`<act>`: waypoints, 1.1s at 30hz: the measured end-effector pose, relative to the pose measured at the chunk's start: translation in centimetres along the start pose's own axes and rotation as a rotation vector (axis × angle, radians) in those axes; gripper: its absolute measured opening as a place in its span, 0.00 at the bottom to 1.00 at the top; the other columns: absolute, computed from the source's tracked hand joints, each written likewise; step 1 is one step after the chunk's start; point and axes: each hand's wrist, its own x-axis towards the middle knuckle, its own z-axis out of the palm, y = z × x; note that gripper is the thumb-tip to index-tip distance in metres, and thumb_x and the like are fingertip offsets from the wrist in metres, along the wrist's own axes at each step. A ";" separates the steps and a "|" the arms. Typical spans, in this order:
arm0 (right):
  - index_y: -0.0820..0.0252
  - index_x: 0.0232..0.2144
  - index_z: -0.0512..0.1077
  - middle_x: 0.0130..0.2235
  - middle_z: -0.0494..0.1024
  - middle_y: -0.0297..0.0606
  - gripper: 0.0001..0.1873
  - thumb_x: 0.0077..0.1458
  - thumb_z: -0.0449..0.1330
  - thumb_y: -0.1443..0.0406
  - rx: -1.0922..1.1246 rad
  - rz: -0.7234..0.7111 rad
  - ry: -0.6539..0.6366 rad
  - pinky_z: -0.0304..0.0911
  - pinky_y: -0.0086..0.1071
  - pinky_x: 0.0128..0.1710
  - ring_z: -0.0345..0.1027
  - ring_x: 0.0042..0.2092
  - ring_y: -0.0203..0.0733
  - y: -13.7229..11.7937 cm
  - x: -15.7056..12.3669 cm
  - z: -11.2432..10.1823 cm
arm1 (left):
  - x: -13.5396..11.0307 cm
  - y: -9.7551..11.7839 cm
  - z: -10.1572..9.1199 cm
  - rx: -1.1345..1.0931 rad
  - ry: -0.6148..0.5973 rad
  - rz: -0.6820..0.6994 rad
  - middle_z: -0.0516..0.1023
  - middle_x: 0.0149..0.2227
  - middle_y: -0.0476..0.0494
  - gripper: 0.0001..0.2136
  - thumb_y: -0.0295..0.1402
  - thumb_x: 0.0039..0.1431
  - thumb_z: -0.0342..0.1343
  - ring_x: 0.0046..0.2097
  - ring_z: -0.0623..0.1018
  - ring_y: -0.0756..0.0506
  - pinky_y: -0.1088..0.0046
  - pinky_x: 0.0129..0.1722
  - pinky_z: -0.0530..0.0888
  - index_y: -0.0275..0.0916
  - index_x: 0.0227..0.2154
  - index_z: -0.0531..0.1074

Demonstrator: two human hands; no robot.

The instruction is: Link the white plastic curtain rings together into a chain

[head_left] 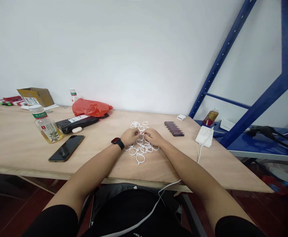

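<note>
Many white plastic rings, each with a small knob like a curtain ring, lie in a loose pile (141, 150) on the wooden table. My left hand (129, 136), with a black watch on its wrist, is closed in a pinch over the upper part of the pile. Close beside it, my right hand (154, 136) pinches too. Between the fingertips of both hands is one white ring (140, 138); the fingers partly cover it. A single ring (140, 159) lies at the near end of the pile, and more rings (135, 124) lie just beyond my hands.
On the left are a phone (66, 148), a bottle (45, 124), a black package (77, 123), a white earbud case (77, 130) and a red bag (91, 108). A pixelated dark object (174, 128) and a white power bank (204, 136) with a cable lie right, near a blue rack (223, 51).
</note>
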 end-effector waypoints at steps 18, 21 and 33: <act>0.57 0.29 0.70 0.31 0.74 0.36 0.08 0.51 0.51 0.70 -0.015 0.036 0.058 0.58 0.32 0.40 0.65 0.37 0.42 -0.1 0.1 0.0 | 0.0 1.0 -0.2 -0.017 0.006 0.123 0.75 0.28 0.47 0.13 0.41 0.59 0.54 0.31 0.70 0.49 0.74 0.33 0.66 0.36 0.29 0.75; 0.57 0.28 0.70 0.30 0.74 0.36 0.10 0.50 0.49 0.71 -0.018 0.044 0.057 0.58 0.32 0.40 0.65 0.37 0.42 -0.1 0.2 0.0 | 0.0 1.2 0.0 -0.060 -0.033 0.111 0.71 0.26 0.48 0.14 0.42 0.59 0.53 0.29 0.68 0.50 0.74 0.30 0.64 0.36 0.27 0.74; 0.59 0.47 0.72 0.45 0.77 0.41 0.18 0.55 0.53 0.71 -0.008 0.076 0.166 0.62 0.35 0.47 0.69 0.44 0.41 0.9 0.1 -0.6 | 0.6 -1.1 -0.2 -0.015 0.141 -0.118 0.77 0.27 0.47 0.11 0.39 0.56 0.57 0.29 0.73 0.49 0.74 0.30 0.68 0.36 0.29 0.76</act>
